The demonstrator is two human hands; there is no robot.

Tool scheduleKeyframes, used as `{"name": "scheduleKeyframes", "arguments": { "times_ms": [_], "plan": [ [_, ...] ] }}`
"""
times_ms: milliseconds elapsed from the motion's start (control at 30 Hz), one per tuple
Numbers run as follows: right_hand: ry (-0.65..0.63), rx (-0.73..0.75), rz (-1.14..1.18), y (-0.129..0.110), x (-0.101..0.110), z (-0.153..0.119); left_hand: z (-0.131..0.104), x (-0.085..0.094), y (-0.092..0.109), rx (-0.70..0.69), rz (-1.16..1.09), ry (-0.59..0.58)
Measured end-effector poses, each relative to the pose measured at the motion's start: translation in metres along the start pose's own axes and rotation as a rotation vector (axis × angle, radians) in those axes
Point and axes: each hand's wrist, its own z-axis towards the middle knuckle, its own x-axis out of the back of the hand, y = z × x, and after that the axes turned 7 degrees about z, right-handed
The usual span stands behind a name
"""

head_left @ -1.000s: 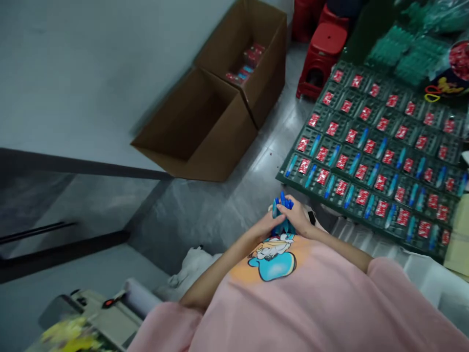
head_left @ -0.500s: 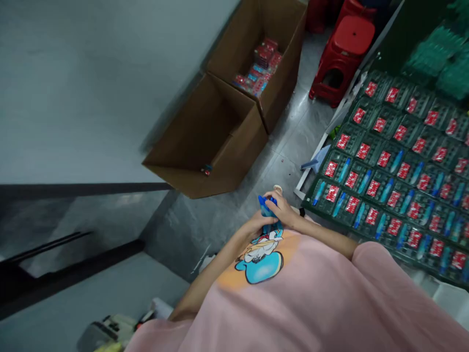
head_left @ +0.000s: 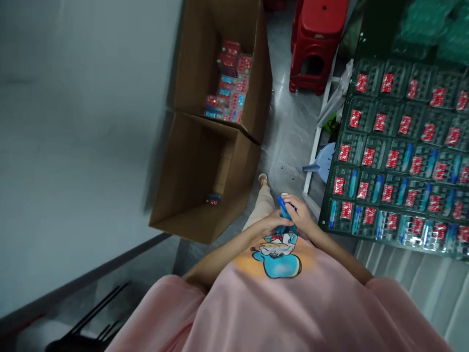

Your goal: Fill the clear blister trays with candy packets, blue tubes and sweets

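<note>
In front of my waist both hands are closed around a bundle of blue pen-like sticks (head_left: 282, 202) with darker blue ends. My left hand (head_left: 274, 222) grips it from the left and below. My right hand (head_left: 299, 211) wraps over it from the right, its fingers hiding much of the bundle. To the right, clear plastic blister trays (head_left: 372, 188) lie in rows on a dark green board (head_left: 377, 29). Each visible tray carries a red patterned packet (head_left: 387, 193). In the nearer rows, many also hold a blue pen-like stick (head_left: 352, 183).
Two tall cardboard boxes stand by the wall: the farther box (head_left: 196, 58) contains several red and blue packs (head_left: 229, 88), the nearer box (head_left: 234, 195) a small pack (head_left: 213, 199). Red stacked stools (head_left: 322, 24) and a light-blue dustpan (head_left: 324, 164) are near the board.
My view has turned and shifted, so the boxes now appear farther left and more upright. Both hands keep hold of the blue bundle and appear slightly farther right.
</note>
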Motion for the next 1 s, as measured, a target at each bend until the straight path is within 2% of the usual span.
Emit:
{"name": "scheduleKeyframes", "arguments": {
  "times_ms": [100,233,400,533,700,767,867,933,1000],
  "plan": [
    [0.114,-0.105,0.103,-0.003,-0.008,0.031,0.015,0.027,0.031,0.082,0.016,-0.081],
    [0.149,-0.19,0.126,-0.003,-0.028,0.082,0.02,0.067,0.076,0.16,-0.002,-0.184],
    [0.184,-0.206,0.075,0.002,-0.067,0.128,0.009,0.109,0.117,0.242,-0.034,-0.16],
    [0.221,-0.219,0.059,-0.001,-0.084,0.15,0.006,0.126,0.138,0.244,-0.056,-0.118],
    [0.225,-0.244,0.15,-0.013,-0.085,0.173,0.012,0.14,0.157,0.299,-0.049,-0.102],
    [0.261,-0.244,0.187,-0.011,-0.086,0.178,0.018,0.148,0.163,0.318,-0.054,-0.059],
    [0.364,-0.285,0.278,0.015,-0.083,0.183,0.033,0.164,0.171,0.313,-0.042,0.083],
    [0.374,-0.377,0.306,0.052,-0.074,0.187,0.049,0.181,0.17,0.306,-0.019,0.207],
    [0.328,-0.494,0.223,0.103,-0.056,0.197,0.069,0.203,0.162,0.311,-0.006,0.346]
  ]
}}
